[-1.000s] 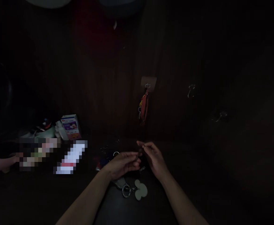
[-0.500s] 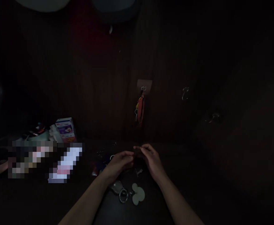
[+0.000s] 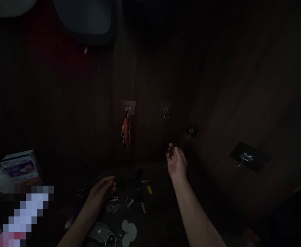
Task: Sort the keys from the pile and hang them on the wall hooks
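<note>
My right hand (image 3: pixel 176 163) is raised toward the back panel, fingers pinched round a small dark object (image 3: pixel 170 150) whose kind I cannot make out in the dim light. It is below a metal hook (image 3: pixel 166 113) on the panel. Over the dark surface at lower left is my left hand (image 3: pixel 102 188), its fingers loosely stretched and holding nothing visible. Beside it lie loose keys (image 3: pixel 137 199) with a yellow tag (image 3: pixel 149 189), and some metal clips (image 3: pixel 115 206). A pale mouse-head-shaped keychain (image 3: pixel 130 233) with a metal ring (image 3: pixel 110 239) lies nearer me.
A red pouch with keys (image 3: pixel 126 130) hangs from a hook on the back panel. More hooks, one small (image 3: pixel 190 132) and one on a dark plate (image 3: pixel 247 157), are fixed at right. A purple-and-white box (image 3: pixel 23 168) stands at left, behind a blurred-out bright item (image 3: pixel 29 212).
My hands have parted. The right one has risen toward the panel with the small dark object; the left has let go and drawn leftward. My view has turned right, uncovering the keys.
</note>
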Action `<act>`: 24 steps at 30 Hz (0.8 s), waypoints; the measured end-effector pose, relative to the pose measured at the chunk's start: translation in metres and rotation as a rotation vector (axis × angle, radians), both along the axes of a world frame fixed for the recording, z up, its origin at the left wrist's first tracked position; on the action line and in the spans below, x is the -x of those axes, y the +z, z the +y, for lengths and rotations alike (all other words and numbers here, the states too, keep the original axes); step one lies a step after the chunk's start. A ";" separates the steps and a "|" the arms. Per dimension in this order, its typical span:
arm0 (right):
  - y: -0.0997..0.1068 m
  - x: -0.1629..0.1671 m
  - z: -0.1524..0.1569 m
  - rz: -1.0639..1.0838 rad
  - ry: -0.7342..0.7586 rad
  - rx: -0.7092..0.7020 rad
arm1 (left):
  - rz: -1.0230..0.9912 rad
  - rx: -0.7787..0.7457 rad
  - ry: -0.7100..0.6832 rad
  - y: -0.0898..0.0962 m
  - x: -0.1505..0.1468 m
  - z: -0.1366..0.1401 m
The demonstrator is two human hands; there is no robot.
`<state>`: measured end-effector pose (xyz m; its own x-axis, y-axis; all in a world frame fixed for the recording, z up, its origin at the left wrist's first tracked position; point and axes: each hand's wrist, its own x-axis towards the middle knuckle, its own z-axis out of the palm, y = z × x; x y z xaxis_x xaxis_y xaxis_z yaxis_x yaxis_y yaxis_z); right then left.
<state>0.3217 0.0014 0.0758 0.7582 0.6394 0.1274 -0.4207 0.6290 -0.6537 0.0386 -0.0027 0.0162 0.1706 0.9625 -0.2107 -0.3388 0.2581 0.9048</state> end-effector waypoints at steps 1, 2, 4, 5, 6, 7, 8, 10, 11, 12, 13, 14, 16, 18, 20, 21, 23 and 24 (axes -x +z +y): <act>0.006 -0.010 0.003 0.010 -0.049 -0.016 | 0.016 -0.002 -0.010 0.001 0.000 -0.001; 0.012 -0.020 0.006 0.023 -0.089 -0.025 | 0.032 -0.005 -0.021 0.001 -0.001 -0.001; 0.020 -0.035 0.012 0.043 -0.139 -0.029 | 0.063 -0.017 -0.037 0.002 -0.001 -0.002; 0.022 -0.041 0.016 0.048 -0.150 -0.027 | 0.077 -0.025 -0.044 0.003 -0.001 -0.003; 0.024 -0.047 0.019 0.049 -0.158 -0.023 | 0.087 -0.032 -0.051 0.003 -0.001 -0.003; 0.025 -0.051 0.023 0.049 -0.165 -0.018 | 0.096 -0.036 -0.056 0.003 -0.002 -0.004; 0.026 -0.055 0.027 0.050 -0.177 -0.011 | 0.102 -0.039 -0.062 0.004 -0.002 -0.004; 0.026 -0.062 0.034 0.055 -0.210 0.008 | 0.112 -0.045 -0.061 0.004 -0.002 -0.005; 0.026 -0.065 0.037 0.061 -0.229 0.019 | 0.117 -0.049 -0.057 0.004 -0.003 -0.005; 0.026 -0.067 0.040 0.069 -0.247 0.031 | 0.120 -0.054 -0.053 0.004 -0.003 -0.005; 0.026 -0.070 0.042 0.080 -0.264 0.043 | 0.123 -0.057 -0.051 0.004 -0.003 -0.005; 0.025 -0.072 0.044 0.094 -0.279 0.054 | 0.126 -0.058 -0.051 0.004 -0.003 -0.005; 0.024 -0.075 0.048 0.125 -0.303 0.077 | 0.126 -0.044 -0.061 0.005 -0.002 -0.005; 0.022 -0.077 0.050 0.154 -0.318 0.097 | 0.120 -0.030 -0.070 0.006 -0.001 -0.005; 0.020 -0.078 0.051 0.171 -0.322 0.114 | 0.114 -0.022 -0.067 0.007 0.000 -0.005; 0.019 -0.078 0.051 0.175 -0.323 0.121 | 0.113 -0.019 -0.062 0.008 0.000 -0.005; 0.016 -0.078 0.050 0.181 -0.326 0.131 | 0.112 -0.012 -0.053 0.009 -0.001 -0.006; 0.015 -0.077 0.049 0.181 -0.328 0.135 | 0.112 -0.005 -0.052 0.010 -0.001 -0.006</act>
